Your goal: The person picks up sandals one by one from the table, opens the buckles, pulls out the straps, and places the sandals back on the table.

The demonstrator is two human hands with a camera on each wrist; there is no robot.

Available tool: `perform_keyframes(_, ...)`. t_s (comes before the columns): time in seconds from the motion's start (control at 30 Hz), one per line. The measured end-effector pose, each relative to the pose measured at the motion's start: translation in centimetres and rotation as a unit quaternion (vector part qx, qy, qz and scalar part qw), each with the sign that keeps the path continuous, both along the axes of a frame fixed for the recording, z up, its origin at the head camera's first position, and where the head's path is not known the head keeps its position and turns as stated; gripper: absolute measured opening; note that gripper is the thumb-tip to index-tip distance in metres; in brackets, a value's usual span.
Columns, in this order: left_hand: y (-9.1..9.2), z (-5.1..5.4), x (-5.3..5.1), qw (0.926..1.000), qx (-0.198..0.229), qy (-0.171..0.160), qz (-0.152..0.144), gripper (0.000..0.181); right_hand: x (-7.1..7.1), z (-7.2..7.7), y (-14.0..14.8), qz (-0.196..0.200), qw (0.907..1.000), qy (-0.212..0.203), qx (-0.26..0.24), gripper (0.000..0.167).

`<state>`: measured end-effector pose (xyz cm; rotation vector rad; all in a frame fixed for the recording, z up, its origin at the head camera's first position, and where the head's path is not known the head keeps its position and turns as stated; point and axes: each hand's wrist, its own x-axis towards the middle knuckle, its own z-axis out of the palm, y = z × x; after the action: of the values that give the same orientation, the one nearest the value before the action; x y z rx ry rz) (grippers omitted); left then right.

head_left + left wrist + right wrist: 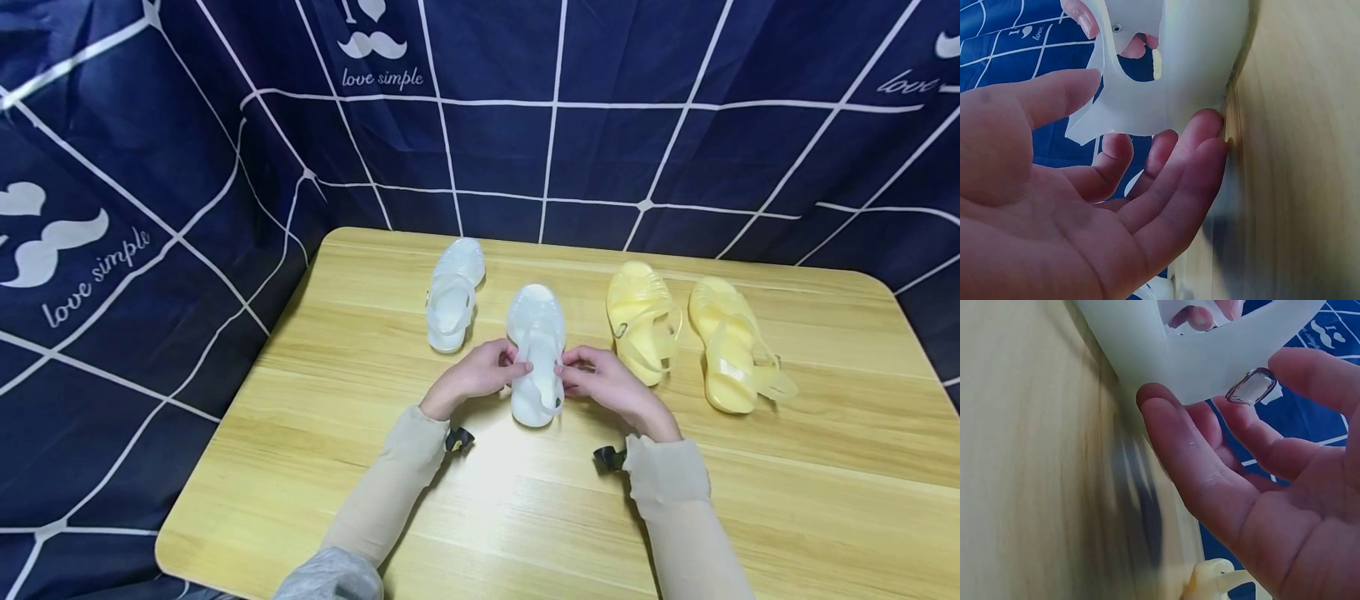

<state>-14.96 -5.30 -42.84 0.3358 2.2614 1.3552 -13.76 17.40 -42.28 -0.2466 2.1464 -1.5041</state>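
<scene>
In the head view a white sandal (535, 321) lies at the middle of the table with its toe pointing away. My left hand (480, 371) grips its left side, thumb on the strap. My right hand (611, 387) holds the right side, thumb near the buckle. The left wrist view shows the pale side of the sandal (1200, 56) with the curled fingers of my left hand (1104, 187) against its lower edge. In the right wrist view a metal buckle (1252, 387) hangs by the thumb of my right hand (1260, 469), whose fingers touch the sandal's side (1141, 350).
Another white sandal (460, 262) stands at the back left of the wooden table (825, 333). To the right are two yellow sandals, one nearer (632, 287) and one farther right (731, 375). A dark blue cloth (495, 150) with white lines hangs behind and at the left.
</scene>
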Motion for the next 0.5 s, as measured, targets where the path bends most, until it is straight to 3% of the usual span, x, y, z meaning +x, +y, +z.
perform_keyframes(0.5, -0.54, 0.44, 0.56, 0.9983, -0.040, 0.012, -0.041, 0.014, 0.50, -0.09, 0.63, 0.041, 0.9991, -0.004, 0.001, 0.036)
